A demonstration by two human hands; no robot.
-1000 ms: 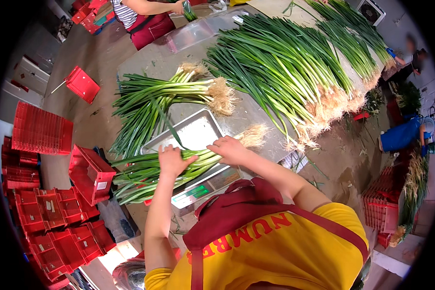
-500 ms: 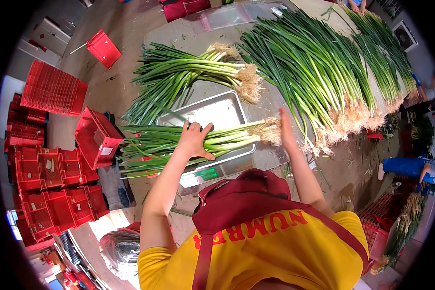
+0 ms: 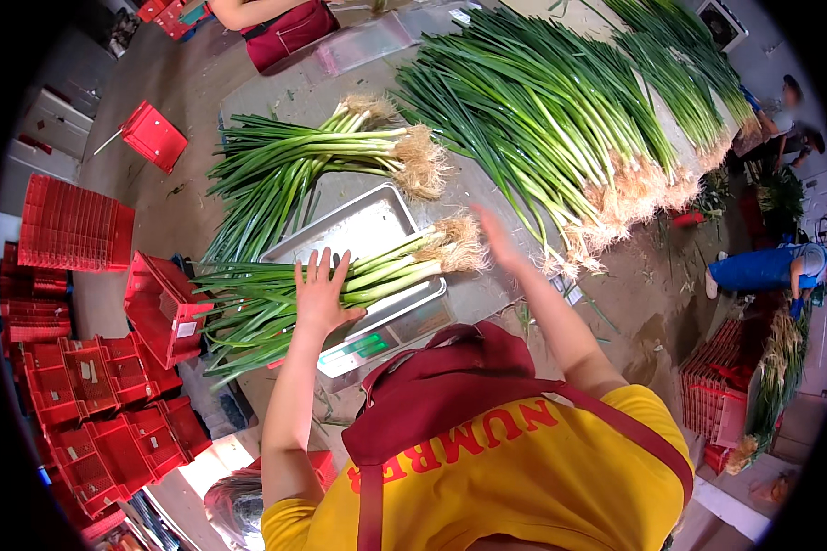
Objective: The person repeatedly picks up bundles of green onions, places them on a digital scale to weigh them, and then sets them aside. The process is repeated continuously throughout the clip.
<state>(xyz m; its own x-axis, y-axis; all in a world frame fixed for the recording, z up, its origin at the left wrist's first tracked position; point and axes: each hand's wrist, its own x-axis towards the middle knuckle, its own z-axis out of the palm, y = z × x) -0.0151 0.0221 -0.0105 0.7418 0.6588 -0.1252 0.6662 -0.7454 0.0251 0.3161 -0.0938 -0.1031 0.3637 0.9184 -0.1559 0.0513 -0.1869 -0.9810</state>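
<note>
A bunch of green onions (image 3: 390, 273) lies across a white metal tray (image 3: 402, 204), its leafy ends hanging past the tray's left side. My left hand (image 3: 319, 296) rests on the leaves with fingers spread, not wrapped round them. Beside the pale roots at the bunch's right end is my right hand (image 3: 498, 237), flat and upright with the fingers straight; whether it touches the roots I cannot tell. Under the tray sits a scale with a lit green display (image 3: 366, 346).
Another heap of green onions (image 3: 317, 151) lies beyond the tray, and a large row of them (image 3: 542, 110) fills the right. Clear plastic bags (image 3: 368, 41) lie at the far edge. Red baskets (image 3: 161, 308) stand on the left. Another person's arm (image 3: 257, 11) shows at the top.
The head view has shifted, so everything sits further left and the heaps look slightly turned. My left hand's fingers are spread wider on the leaves. Another person's arm has come in at the top.
</note>
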